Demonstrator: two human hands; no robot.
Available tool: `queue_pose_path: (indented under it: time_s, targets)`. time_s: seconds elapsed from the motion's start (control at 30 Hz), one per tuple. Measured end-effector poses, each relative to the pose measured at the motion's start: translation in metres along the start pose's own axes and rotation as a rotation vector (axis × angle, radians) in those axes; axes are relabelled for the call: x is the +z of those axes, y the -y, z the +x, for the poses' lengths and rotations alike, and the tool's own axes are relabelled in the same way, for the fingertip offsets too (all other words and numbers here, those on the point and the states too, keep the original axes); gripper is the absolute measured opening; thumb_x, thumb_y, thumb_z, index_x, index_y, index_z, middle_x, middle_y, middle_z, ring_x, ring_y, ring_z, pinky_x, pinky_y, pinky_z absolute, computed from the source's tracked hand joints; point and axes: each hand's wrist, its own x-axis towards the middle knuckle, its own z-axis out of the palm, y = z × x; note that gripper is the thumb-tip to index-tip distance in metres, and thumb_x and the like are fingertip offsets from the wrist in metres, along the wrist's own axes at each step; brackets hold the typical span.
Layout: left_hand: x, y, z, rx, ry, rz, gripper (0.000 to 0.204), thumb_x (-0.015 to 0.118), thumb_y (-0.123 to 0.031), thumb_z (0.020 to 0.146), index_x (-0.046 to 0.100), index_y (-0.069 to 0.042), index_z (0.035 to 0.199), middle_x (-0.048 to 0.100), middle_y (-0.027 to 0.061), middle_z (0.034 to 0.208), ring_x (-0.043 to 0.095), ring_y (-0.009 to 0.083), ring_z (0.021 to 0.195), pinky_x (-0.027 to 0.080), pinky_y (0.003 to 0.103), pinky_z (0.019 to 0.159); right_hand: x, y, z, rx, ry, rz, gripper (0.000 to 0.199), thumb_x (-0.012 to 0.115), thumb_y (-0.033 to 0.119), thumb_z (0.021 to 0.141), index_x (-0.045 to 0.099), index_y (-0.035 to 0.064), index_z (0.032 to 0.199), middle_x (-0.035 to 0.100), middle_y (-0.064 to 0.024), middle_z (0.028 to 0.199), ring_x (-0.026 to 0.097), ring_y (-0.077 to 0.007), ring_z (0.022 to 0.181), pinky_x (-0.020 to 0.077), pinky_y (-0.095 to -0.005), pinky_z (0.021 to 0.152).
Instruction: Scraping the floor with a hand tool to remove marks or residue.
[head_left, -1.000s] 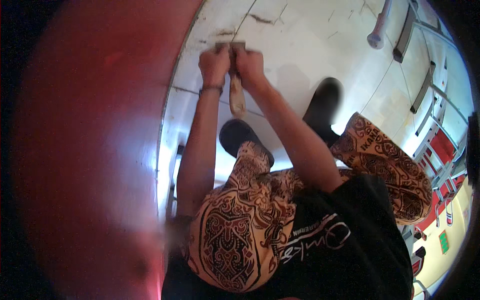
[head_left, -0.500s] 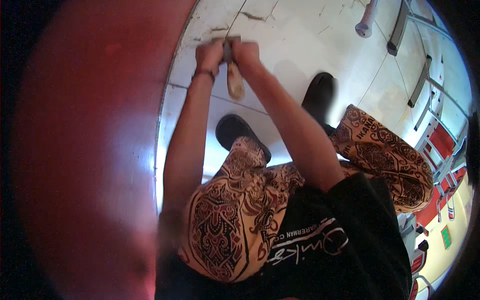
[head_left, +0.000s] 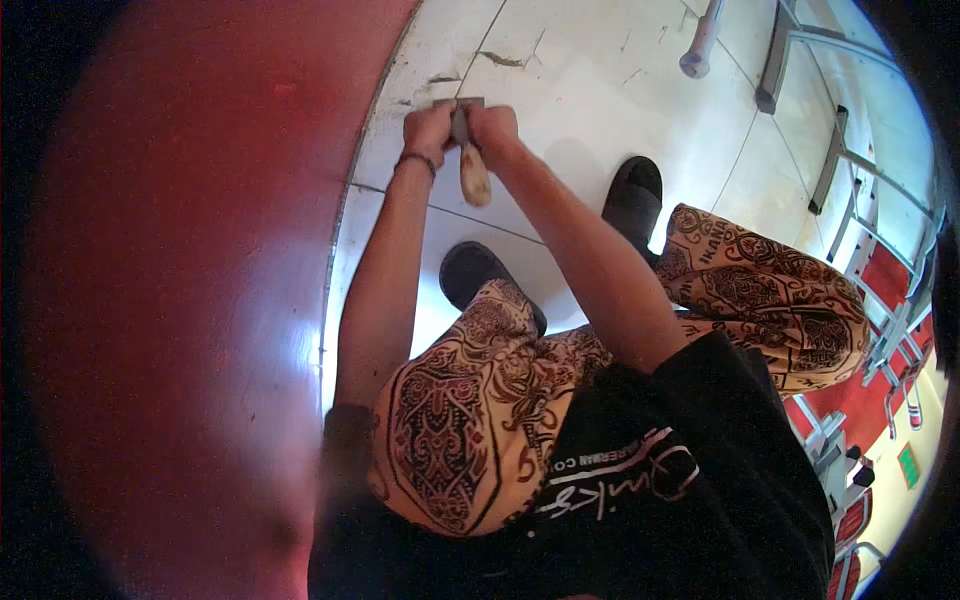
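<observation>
A putty knife with a wooden handle (head_left: 475,180) and a grey metal blade (head_left: 460,124) is held low over the pale floor tiles. My left hand (head_left: 428,132) is closed on the left side of the blade, and my right hand (head_left: 493,130) grips its right side. The handle sticks out between my wrists toward me, with neither hand around it. The blade's wide edge faces away, close to the floor; whether it touches the tile cannot be made out. My fingertips are hidden behind the blade.
A glossy red wall or panel (head_left: 200,250) runs along the left. Dark scuffs (head_left: 500,60) mark the tiles beyond the blade. At right are a rounded pale leg (head_left: 696,62), metal furniture frames (head_left: 835,160) and red chairs (head_left: 852,520). My dark shoes (head_left: 635,195) rest nearer me.
The view has shifted, so floor marks, hands and putty knife appear lower. Both hands keep their grip, at about the same place on the floor.
</observation>
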Motion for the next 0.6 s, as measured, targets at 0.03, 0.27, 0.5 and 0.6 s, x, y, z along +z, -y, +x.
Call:
queue_pose_path:
  time_s: [0.03, 0.27, 0.5, 0.6]
  targets:
    - [-0.001, 0.002, 0.001, -0.009, -0.029, 0.013, 0.031, 0.068, -0.023, 0.08, 0.065, 0.0, 0.101, 0.065, 0.0108, 0.091, 0.062, 0.0201, 0.083, 0.052, 0.034, 0.068, 0.003, 0.0, 0.001, -0.073, -0.032, 0.037, 0.036, 0.062, 0.03, 0.079, 0.066, -0.0055, 0.079, 0.067, -0.0202, 0.08, 0.067, -0.0325, 0.078, 0.0518, -0.0378, 0.069]
    - [-0.016, 0.013, 0.001, 0.36, -0.037, 0.314, 0.034, 0.07, -0.027, 0.076, 0.066, 0.003, 0.093, 0.064, 0.0079, 0.086, 0.059, 0.017, 0.07, 0.047, 0.031, 0.057, 0.009, 0.004, -0.017, -0.009, -0.032, -0.053, 0.047, 0.055, 0.037, 0.082, 0.064, -0.0091, 0.077, 0.064, -0.0256, 0.076, 0.064, -0.0342, 0.071, 0.0479, -0.041, 0.062]
    - [-0.046, 0.04, -0.007, 0.228, -0.074, 0.083, 0.033, 0.066, -0.026, 0.08, 0.067, 0.004, 0.094, 0.065, 0.0098, 0.089, 0.059, 0.0172, 0.076, 0.049, 0.032, 0.064, 0.036, -0.018, -0.044, 0.13, 0.093, -0.203, 0.047, 0.056, 0.036, 0.083, 0.064, -0.0097, 0.08, 0.063, -0.0306, 0.082, 0.064, -0.0409, 0.083, 0.0501, -0.0438, 0.072]
    - [-0.05, 0.034, -0.003, 0.191, -0.067, 0.018, 0.031, 0.066, -0.024, 0.079, 0.064, 0.004, 0.093, 0.065, 0.0104, 0.089, 0.06, 0.0181, 0.072, 0.049, 0.033, 0.059, 0.043, -0.004, -0.029, 0.028, 0.132, -0.281, 0.035, 0.056, 0.032, 0.084, 0.066, -0.0016, 0.082, 0.067, -0.0191, 0.08, 0.065, -0.0367, 0.077, 0.0521, -0.0392, 0.065]
